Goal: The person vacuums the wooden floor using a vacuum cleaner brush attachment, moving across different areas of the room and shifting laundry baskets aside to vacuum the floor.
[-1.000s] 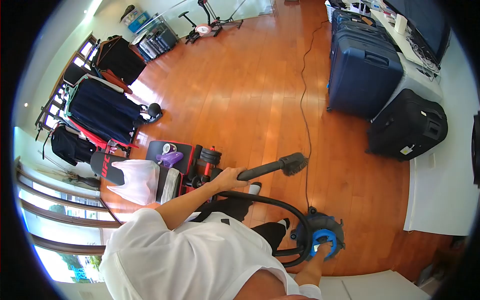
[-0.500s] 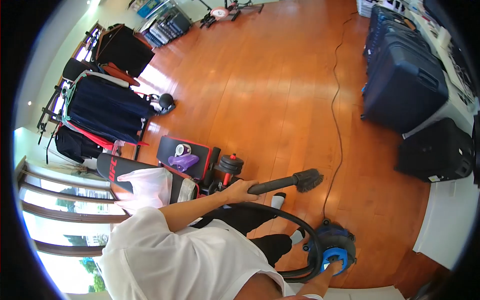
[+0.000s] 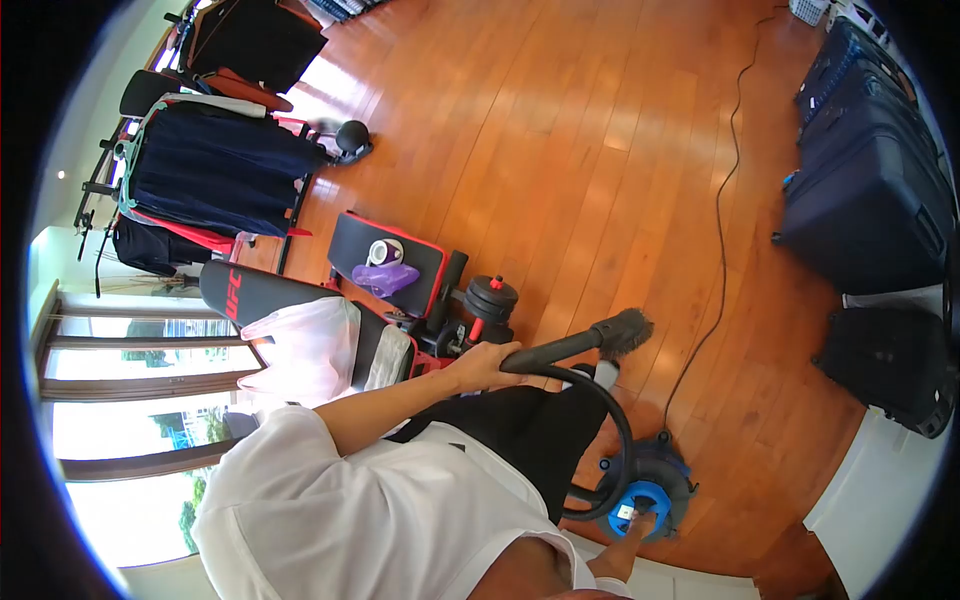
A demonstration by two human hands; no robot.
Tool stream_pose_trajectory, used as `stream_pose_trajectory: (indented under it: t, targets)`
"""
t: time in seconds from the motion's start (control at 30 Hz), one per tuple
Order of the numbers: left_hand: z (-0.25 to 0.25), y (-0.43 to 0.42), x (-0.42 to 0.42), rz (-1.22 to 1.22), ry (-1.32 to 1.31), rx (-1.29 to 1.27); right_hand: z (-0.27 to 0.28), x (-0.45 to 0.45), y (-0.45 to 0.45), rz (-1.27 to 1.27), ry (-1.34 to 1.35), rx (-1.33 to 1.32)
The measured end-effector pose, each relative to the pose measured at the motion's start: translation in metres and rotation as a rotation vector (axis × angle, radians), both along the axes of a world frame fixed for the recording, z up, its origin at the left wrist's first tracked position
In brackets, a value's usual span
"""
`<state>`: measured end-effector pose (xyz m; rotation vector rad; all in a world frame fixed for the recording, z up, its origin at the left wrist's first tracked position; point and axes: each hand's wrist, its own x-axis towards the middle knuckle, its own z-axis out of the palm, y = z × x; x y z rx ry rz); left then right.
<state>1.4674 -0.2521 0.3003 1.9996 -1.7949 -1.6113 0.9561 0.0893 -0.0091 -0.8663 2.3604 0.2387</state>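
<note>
Wand [image 3: 560, 351] is already gripped by left hand [image 3: 485, 368], blue handle [image 3: 651, 491] seemingly by right hand [image 3: 642, 524], brush [image 3: 628, 334] apparently not yet touching floor [image 3: 590, 200].

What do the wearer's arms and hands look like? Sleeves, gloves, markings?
Loose white left sleeve, short, forearm bare below it. Only a white edge of the right sleeve shows. Left hand and right hand ungloved. No markings discernible.

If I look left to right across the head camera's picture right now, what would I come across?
Black garment, white plastic bag, purple bag, the person's left hand, brush head, dark cord, black suitcase.
</note>
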Motion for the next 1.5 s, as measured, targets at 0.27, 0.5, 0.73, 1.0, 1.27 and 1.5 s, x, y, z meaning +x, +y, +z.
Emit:
stream_pose_trajectory:
  t: [0.27, 0.5, 0.73, 1.0, 1.27, 1.5]
  targets:
    - [-0.001, -0.050, 0.015, -0.119, -0.119, -0.174, 0.020, 0.052, -0.069, -0.480, -0.181, 0.087]
    - [-0.012, -0.115, 0.030, 0.032, -0.059, -0.149, 0.001, 0.070, -0.104, -0.485, -0.276, 0.041]
    - [-0.003, -0.186, 0.038, 0.033, -0.108, -0.001, 0.001, 0.096, -0.179, -0.105, -0.293, 0.005]
    - [0.013, -0.244, 0.066, 0.123, -0.203, 0.118, -0.001, 0.137, -0.296, 0.178, -0.186, -0.145]
    - [0.011, -0.281, 0.107, 0.005, -0.235, -0.047, -0.021, 0.148, -0.359, -0.205, -0.266, -0.084]
    - [-0.010, -0.346, 0.159, -0.127, -0.189, -0.010, 0.005, 0.162, -0.417, -0.039, -0.225, -0.083]
